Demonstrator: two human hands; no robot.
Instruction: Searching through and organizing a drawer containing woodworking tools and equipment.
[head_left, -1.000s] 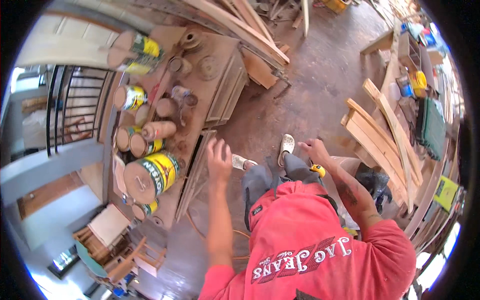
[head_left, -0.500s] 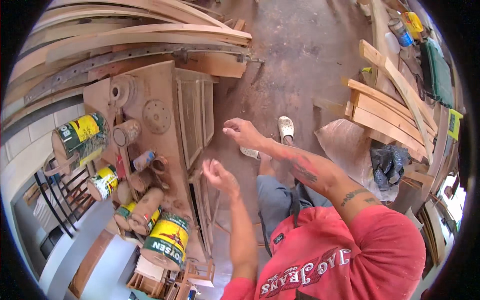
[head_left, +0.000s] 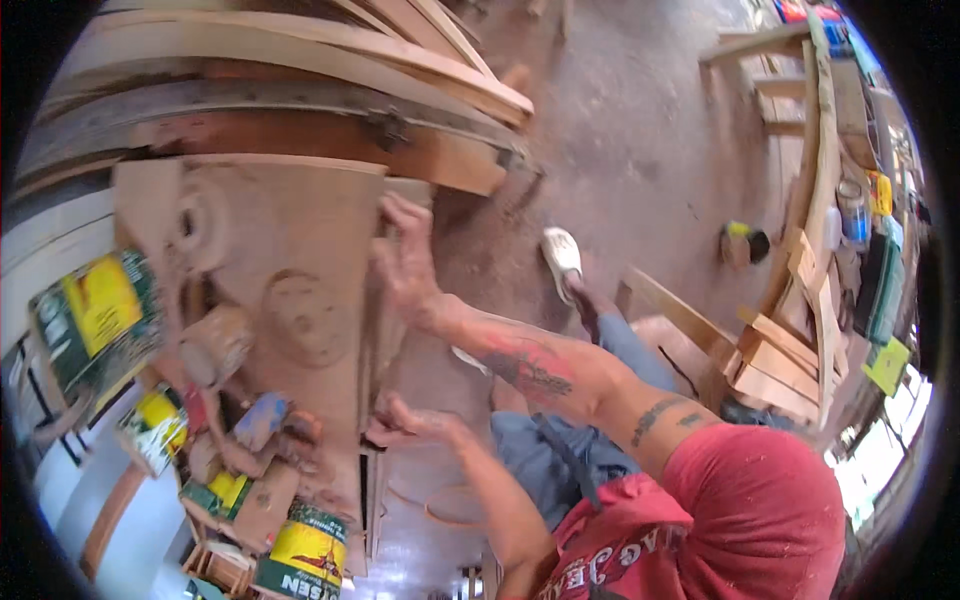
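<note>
A dusty wooden cabinet (head_left: pixel 325 390) stands at my left, its front facing me. My right hand (head_left: pixel 408 255) is at the far part of its front edge, fingers stretched and apart against the wood. Nearer to me, my left hand (head_left: pixel 405 422) has its fingers curled at the same front edge, their tips partly hidden and blurred. On the cabinet top lie a round disc with holes (head_left: pixel 305 315), a ring-shaped part (head_left: pixel 202 225), a brown can (head_left: pixel 217 345) and a small blue container (head_left: pixel 262 420). A green and yellow paint can (head_left: pixel 305 550) stands at the near end.
Long boards (head_left: pixel 290 40) and a metal bar (head_left: pixel 250 98) lie beyond the cabinet. Another large paint can (head_left: pixel 95 310) stands at the far left. To the right are a wooden frame (head_left: pixel 815 150) and stacked planks (head_left: pixel 775 385). My shoe (head_left: pixel 561 250) is on the concrete floor.
Both hands have moved left, from the air in front of the cabinet to its front edge. The right hand's fingers have spread. My view has shifted and one foot has moved.
</note>
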